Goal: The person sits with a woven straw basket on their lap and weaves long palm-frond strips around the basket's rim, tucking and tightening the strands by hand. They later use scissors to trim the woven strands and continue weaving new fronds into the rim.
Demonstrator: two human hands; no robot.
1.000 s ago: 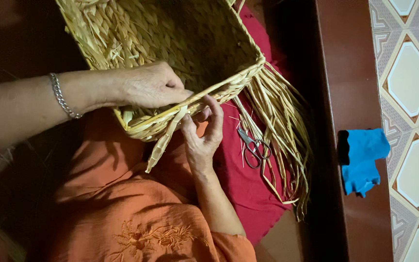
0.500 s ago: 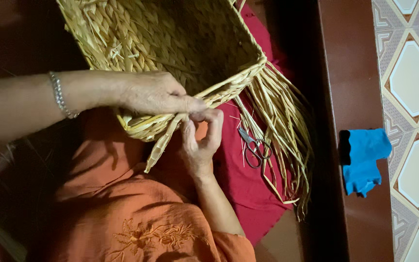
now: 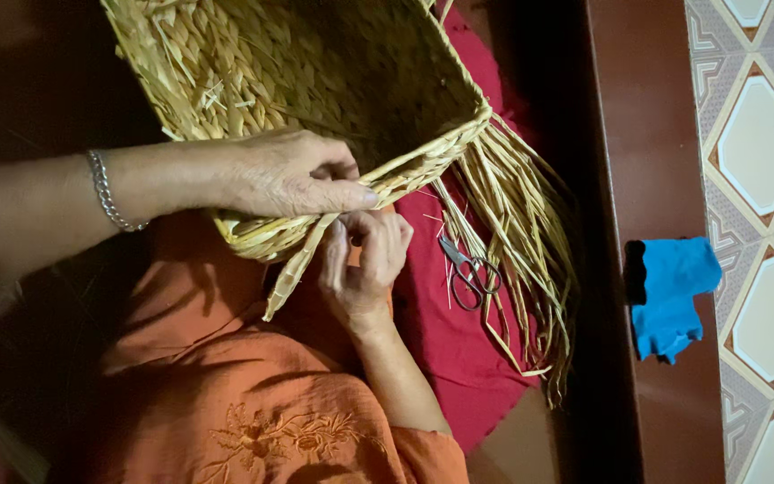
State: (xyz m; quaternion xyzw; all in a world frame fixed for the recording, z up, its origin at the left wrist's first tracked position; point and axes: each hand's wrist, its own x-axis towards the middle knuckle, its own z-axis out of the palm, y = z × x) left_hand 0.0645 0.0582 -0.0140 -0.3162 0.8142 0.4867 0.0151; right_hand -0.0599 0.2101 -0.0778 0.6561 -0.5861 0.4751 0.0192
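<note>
pinching basket [image 3: 333,81] rim, scissors [image 3: 469,273] near

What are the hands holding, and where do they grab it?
Both hands work at the woven straw basket rim: the left hand presses on it, and the right hand pinches the flat straw strip near its top end.

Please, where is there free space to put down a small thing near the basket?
Free: the brown ledge above the blue cloth, and below that cloth. Crowded: the red cloth holds scissors and loose straw; both hands, left hand and right hand, work at the basket rim.
</note>
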